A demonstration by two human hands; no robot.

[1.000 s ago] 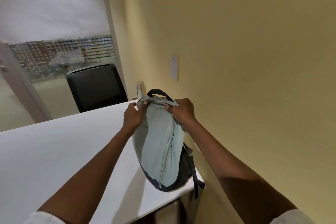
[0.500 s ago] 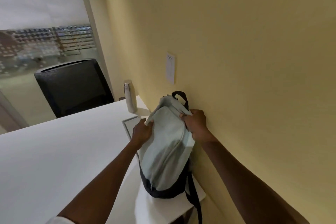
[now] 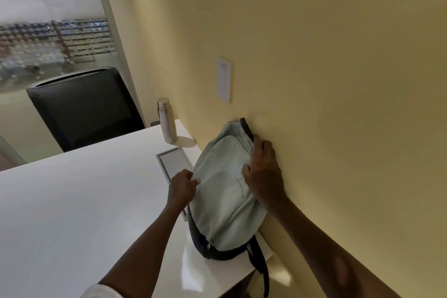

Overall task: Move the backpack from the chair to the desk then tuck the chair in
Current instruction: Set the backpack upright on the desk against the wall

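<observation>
**Backpack on the desk, hands not yet off**

The backpack (image 3: pixel 225 191) sits on the white desk (image 3: pixel 72 201), leaning against the yellow wall (image 3: pixel 314 80). My left hand (image 3: pixel 181 187) pinches its side fabric; my right hand (image 3: pixel 264 174) grasps its top edge. I judge placement nearly done: next I let go and turn to the chair, unseen here. It is pale green, soft, dark-based, one strap (image 3: pixel 262 271) dangling off the edge.

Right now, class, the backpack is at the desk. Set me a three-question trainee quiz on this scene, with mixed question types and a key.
1. True or false: the backpack leans against the yellow wall.
2. Which stands beyond the backpack on the desk? A) a mug B) a metal bottle C) a lamp
3. Fill in: the left hand and right hand both hold the ____.

Key: 1 true; 2 B; 3 backpack.
</observation>
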